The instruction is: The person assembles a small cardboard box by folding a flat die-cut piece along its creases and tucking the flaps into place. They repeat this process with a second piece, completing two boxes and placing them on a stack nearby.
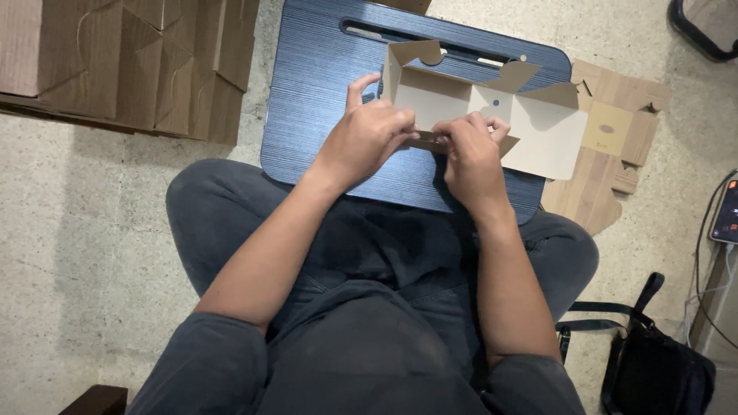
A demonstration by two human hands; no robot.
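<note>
left hand (367, 132) and right hand (470, 154) pinch the near flap of a half-folded cardboard box (492, 115), which rests on a dark blue lap tabletop (307, 100) just beyond the fingers.

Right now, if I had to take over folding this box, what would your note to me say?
Left hand: pinching the near edge of the half-folded cardboard box.
Right hand: pinching the same edge, beside the left hand, at a small brown flap.
Where things are: the box sits on the dark blue lap desk, across the person's knees. Flat box blanks lie stacked on the floor at the left; more flat ones lie on the right.
Done: the back wall and side flaps stand up.
Left: the near flap isn't tucked in yet, and the box is open on top.
</note>
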